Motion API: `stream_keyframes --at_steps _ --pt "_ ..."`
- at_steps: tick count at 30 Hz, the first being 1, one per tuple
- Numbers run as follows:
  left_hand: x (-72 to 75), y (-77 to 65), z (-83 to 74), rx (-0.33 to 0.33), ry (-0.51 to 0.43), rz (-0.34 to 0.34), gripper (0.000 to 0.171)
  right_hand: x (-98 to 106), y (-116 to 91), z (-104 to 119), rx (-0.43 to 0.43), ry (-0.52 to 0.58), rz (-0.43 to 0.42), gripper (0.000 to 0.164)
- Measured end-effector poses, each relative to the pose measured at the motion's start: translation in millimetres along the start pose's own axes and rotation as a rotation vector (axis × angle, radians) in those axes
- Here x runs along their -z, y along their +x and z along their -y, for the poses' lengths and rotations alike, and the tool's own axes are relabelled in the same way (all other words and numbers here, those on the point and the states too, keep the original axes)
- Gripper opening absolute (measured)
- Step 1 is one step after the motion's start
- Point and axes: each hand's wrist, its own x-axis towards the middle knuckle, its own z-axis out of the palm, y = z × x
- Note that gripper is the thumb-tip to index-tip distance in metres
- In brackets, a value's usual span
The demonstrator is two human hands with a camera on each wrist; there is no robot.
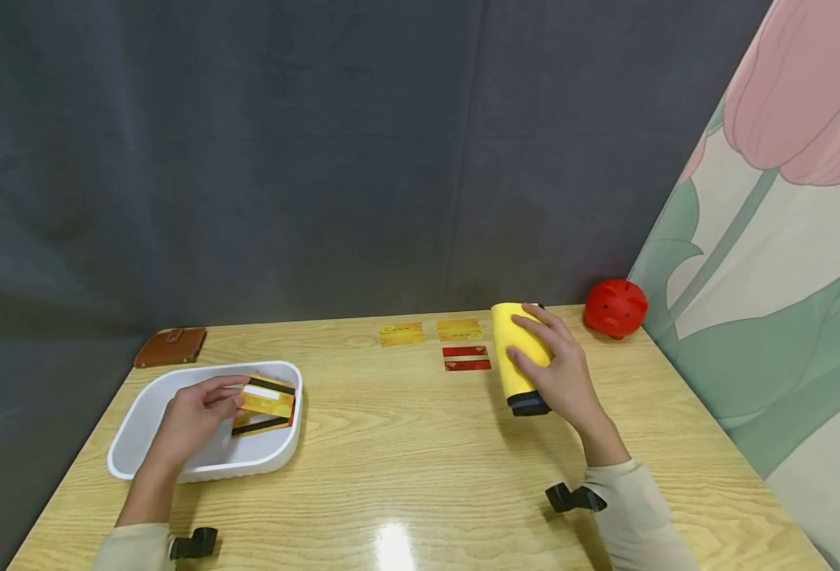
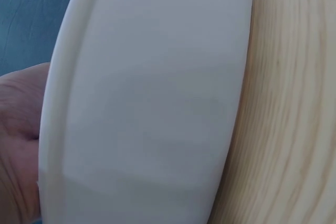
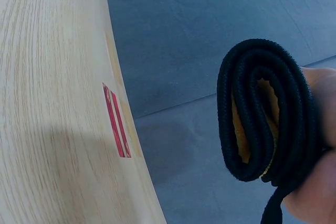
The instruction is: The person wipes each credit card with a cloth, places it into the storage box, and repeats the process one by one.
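Note:
My left hand (image 1: pixel 194 420) reaches over a white plastic tray (image 1: pixel 134 440) and pinches a gold card with a dark stripe (image 1: pixel 271 399). Another striped card (image 1: pixel 258 427) lies under it in the tray, with a bit of red at its edge. In the left wrist view the tray's outer wall (image 2: pixel 152 98) hides most of the hand. On the right, my right hand (image 1: pixel 569 381) grips a rolled yellow cloth (image 1: pixel 514 353) with dark edging, held above the table. Its dark spiralled end (image 3: pixel 247 114) faces the right wrist camera.
Two gold cards (image 1: pixel 402 334) (image 1: pixel 459 330) and a red striped card (image 1: pixel 466 358) lie flat at the table's back. A brown leather wallet (image 1: pixel 171 347) sits behind the tray. By the right wall stands a red piggy bank (image 1: pixel 615 308). A dark curtain (image 1: pixel 362 159) hangs behind.

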Motion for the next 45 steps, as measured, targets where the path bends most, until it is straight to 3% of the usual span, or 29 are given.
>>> stream_keyframes --at_steps 10,19,31,35,39,45 --pt "6.8 -0.6 3.7 0.010 0.109 -0.082 0.042 1.5 -0.3 1.0 -0.011 0.003 0.005 0.049" --pt "8.7 1.6 5.2 0.034 0.040 -0.089 0.043 0.9 -0.7 -0.1 -0.005 0.007 0.001 0.049" --pt "8.3 1.8 0.8 0.053 0.103 -0.067 0.040 4.3 0.1 0.1 -0.010 -0.002 -0.005 0.049" --pt "2.5 5.3 -10.6 -0.015 0.095 -0.089 0.039 7.1 0.9 -0.7 -0.016 -0.005 -0.013 0.049" --pt "-9.8 7.3 -31.8 -0.094 0.045 -0.083 0.037 8.9 1.2 -2.0 -0.021 -0.010 -0.015 0.049" --pt "-50.0 17.0 -76.5 -0.185 -0.012 0.032 0.032 15.0 1.1 -4.1 -0.031 0.006 -0.044 0.048"
